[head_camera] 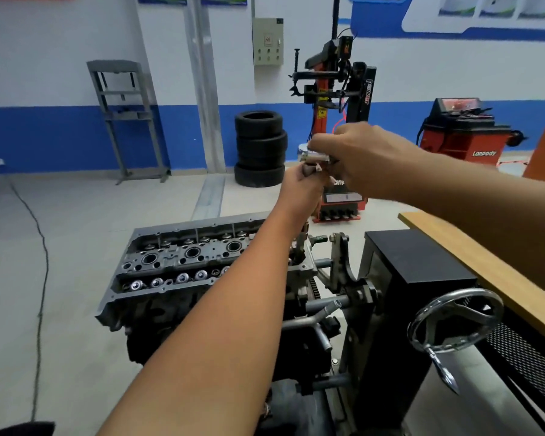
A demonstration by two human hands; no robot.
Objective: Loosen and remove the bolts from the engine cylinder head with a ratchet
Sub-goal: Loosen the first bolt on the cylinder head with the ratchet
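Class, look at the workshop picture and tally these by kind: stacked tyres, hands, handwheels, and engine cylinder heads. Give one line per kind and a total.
Tyres in the stack: 4
Hands: 2, the left hand and the right hand, both gripping a ratchet above the engine
Handwheels: 1
Engine cylinder heads: 1
Total: 8

A car workshop: stacked tyres, a tyre-changing machine, and an engine on a stand.

Grey floor carries stacked tyres and a cable.
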